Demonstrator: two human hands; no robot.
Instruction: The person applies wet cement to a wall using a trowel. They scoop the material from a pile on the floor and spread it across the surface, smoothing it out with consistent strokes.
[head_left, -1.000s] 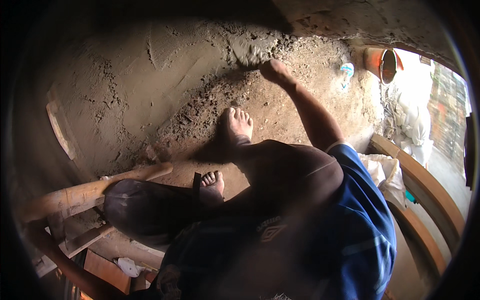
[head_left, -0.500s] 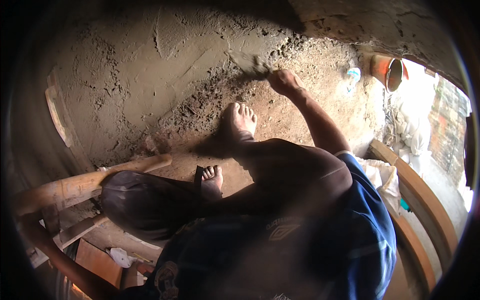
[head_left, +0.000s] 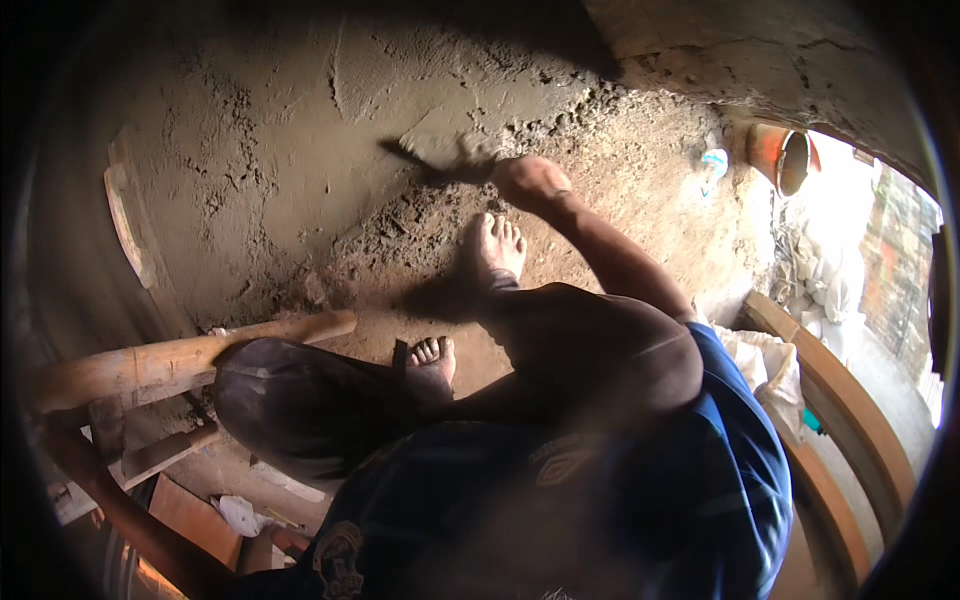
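My right hand [head_left: 530, 184] is closed around the handle of a trowel [head_left: 440, 146], whose blade is smeared with grey mortar. The blade lies at the edge of wet mortar [head_left: 280, 160] spread over the ground, where smooth paste meets rough, crumbly material [head_left: 400, 215]. The trowel's handle is hidden inside my fist. My left forearm [head_left: 130, 520] reaches up at the lower left to a bamboo pole [head_left: 180, 365], part of a ladder-like frame. My left hand is lost in the dark rim beside that pole, its fingers hidden.
My bare feet [head_left: 500, 250] stand on dry earth just below the mortar. A rough wall [head_left: 740, 50] overhangs at upper right. An orange pipe [head_left: 768, 155] and a clear plastic bottle [head_left: 712, 170] lie there. Curved-looking wooden beams [head_left: 850, 390] and a white sack [head_left: 752, 350] are at right.
My right hand has moved left and slightly down with the trowel, whose blade now lies further left over the mortar's edge. The left arm has hardly moved.
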